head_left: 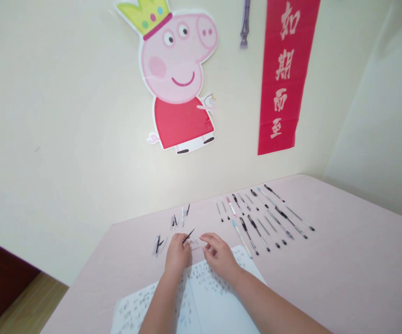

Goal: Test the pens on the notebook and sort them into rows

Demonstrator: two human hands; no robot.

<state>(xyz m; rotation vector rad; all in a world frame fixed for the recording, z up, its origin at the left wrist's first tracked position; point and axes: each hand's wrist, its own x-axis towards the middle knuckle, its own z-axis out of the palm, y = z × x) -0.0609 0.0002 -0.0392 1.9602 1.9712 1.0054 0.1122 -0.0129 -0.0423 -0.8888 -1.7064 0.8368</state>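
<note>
My left hand (178, 254) is closed on a thin black pen part (188, 235), whose pointed end sticks up to the right. Whether it is a cap or a clip is too small to tell. Just to the right, my right hand (220, 256) hovers with thumb and fingers apart and nothing visible in them. Some clear, pale pieces lie on the table between the hands, partly hidden and blurred. Beneath both forearms is an open notebook (208, 297) with handwriting on its pages.
Pens and refills lie in two slanted rows to the right, among them a blue-capped pen (242, 237) and a black-gripped pen (258, 233). Small pen parts (158, 244) form groups at the left. A pink-covered table (343, 269) meets the wall behind, which bears a pig cutout (183, 123) and red banner (286, 83).
</note>
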